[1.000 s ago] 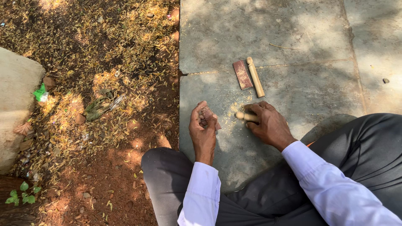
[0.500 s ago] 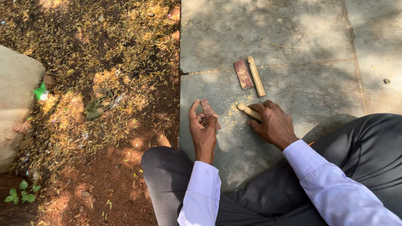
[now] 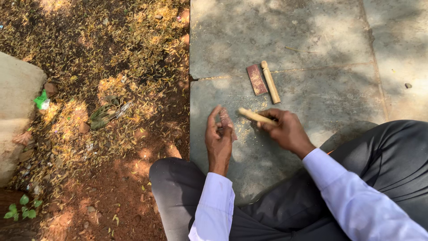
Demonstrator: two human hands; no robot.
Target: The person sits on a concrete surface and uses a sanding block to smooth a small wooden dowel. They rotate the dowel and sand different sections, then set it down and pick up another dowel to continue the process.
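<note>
Where slab edge [image 3: 190, 111] nears, left hand [image 3: 218, 138] beside.

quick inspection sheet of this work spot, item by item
surface: grey stone slab with joints, pale sawdust by the hands
job's things: thin wooden stick in right hand; reddish sandpaper piece in left hand
clutter: second sandpaper strip and turned wooden peg lying side by side on the slab
grippers: both hands closed on their items, stick tip close to the held sandpaper
cables: nothing seen
surroundings: dirt with dry leaves, pale rock, green scrap
</note>
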